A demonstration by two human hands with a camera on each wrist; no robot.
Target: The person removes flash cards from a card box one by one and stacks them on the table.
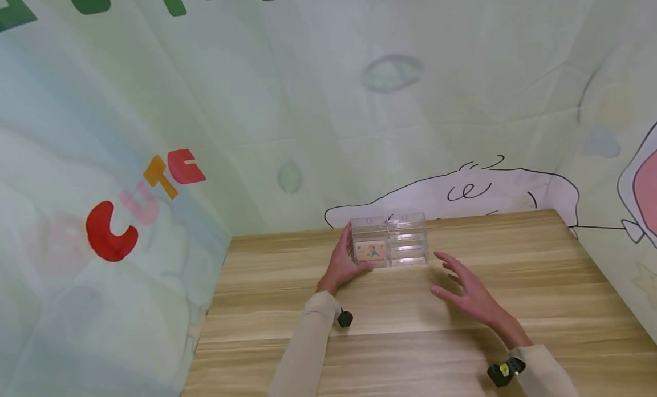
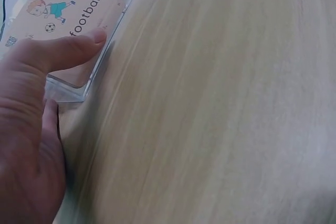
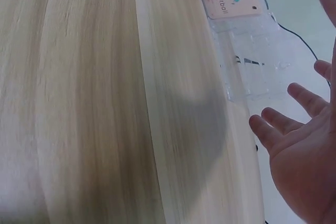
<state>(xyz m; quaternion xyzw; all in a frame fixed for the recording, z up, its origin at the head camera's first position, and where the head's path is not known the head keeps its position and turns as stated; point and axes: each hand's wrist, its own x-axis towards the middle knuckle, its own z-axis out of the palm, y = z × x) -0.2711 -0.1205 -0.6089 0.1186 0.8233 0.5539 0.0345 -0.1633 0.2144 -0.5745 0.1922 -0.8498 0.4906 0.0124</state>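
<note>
A clear plastic card holder (image 1: 408, 239) with tiered slots stands at the back of the table. In its left part sits a pinkish card (image 1: 370, 253) with a child, a ball and the word "football", also seen in the left wrist view. My left hand (image 1: 343, 263) grips the holder's left end, its thumb across the front by the card's lower edge; the other fingers are partly hidden behind. Off the holder's right end, my right hand (image 1: 469, 291) hovers with fingers spread and holds nothing. The right wrist view shows that palm (image 3: 307, 156) apart from the holder.
The wood-grain table (image 1: 400, 357) ends at the back against a printed cloth backdrop (image 1: 308, 100). More cloth with coloured letters hangs on the left side (image 1: 113, 237). Small dark devices are strapped at the left wrist (image 1: 345, 318) and right wrist (image 1: 505, 371).
</note>
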